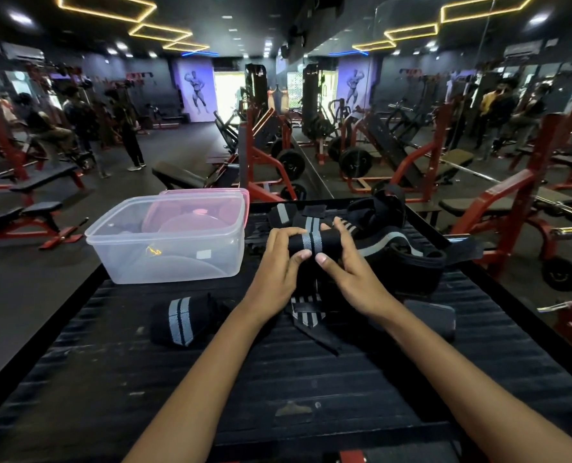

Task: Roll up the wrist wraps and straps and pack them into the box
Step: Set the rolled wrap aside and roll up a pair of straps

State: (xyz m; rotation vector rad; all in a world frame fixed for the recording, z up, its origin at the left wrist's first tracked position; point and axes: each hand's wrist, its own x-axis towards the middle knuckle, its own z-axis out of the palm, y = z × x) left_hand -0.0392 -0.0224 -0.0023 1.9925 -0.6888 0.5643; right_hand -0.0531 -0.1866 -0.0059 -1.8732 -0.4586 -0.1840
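Both hands (278, 262) gripping wrap (311, 243), apparently lying crosswise

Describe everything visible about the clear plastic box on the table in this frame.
The box is a rectangular tub of clear, slightly milky plastic with rounded corners and a thick rim. It stands upright and open at the far left of the dark ribbed table, left of both hands, neither of which touches it. A pinkish lid shows behind its far rim, seemingly leaning there. No wrap is clearly visible inside. A small pale sticker marks its near wall.
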